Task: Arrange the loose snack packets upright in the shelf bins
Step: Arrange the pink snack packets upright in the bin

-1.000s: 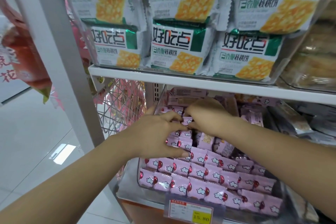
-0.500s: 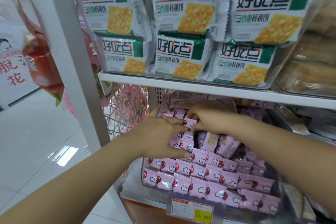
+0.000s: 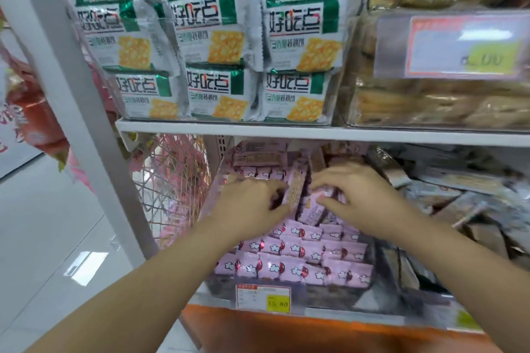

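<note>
Far back in the bin, left grip and right grip each pinch packets; a hasty tug could topple neighbours onto the front rows.

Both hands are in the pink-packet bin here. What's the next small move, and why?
Probably seat the edge-on packet pinched by the left hand upright into the row: it shows its back and leans, while the front rows already stand neatly.

Glossy tile floor (w/ glare), wht shelf post.
</note>
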`<state>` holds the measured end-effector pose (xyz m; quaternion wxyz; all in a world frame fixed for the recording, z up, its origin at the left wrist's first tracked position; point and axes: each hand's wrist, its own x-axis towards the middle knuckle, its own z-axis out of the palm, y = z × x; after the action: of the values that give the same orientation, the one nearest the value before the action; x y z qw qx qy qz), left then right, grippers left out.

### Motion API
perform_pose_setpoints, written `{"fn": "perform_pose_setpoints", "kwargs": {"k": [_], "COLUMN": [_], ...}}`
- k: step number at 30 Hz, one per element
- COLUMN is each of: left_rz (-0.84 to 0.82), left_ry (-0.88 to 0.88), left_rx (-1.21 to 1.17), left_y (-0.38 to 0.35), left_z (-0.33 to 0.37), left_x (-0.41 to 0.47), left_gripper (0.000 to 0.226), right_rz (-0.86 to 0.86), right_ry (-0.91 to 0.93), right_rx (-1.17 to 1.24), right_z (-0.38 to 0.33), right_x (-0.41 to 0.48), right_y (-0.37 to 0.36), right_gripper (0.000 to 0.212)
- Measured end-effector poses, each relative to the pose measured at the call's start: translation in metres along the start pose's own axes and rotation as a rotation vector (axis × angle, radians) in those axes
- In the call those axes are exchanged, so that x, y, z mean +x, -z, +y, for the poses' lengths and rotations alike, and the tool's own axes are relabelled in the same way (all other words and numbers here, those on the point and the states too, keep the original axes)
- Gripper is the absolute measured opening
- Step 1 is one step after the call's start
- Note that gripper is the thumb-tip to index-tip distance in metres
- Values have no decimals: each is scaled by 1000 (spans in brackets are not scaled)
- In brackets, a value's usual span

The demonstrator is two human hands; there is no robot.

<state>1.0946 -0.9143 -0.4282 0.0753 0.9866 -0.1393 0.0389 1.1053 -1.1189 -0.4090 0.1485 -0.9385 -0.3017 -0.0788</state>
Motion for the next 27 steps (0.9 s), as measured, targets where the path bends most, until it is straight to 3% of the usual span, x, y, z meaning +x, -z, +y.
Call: {"fn": "perform_pose_setpoints", "kwargs": {"k": [9,12,17,22,27], "left_rz": [-35,75,330,467,553], "left_ry": [182,237,347,348,288], "left_rx": [-38,-162,-324,-387,-176], "left_y": [-5,4,26,25,7], "left_z": [25,20,-7,-35,-48], "left_x": [15,9,-16,-46,-61], "left_gripper": [58,20,40,26,19], "right_rz": [35,-13,-88,-27,67], "right_ry": [-17,-53,-73,-107,-122], "right_rx": [33,-34,-104,-57,-61], "right_z": [5,8,8,5,0], "right_x": [-15,-15,-12,-5,-8], "right_y": [-1,1,1,2,13], "right_gripper": [36,46,55,46,29]}}
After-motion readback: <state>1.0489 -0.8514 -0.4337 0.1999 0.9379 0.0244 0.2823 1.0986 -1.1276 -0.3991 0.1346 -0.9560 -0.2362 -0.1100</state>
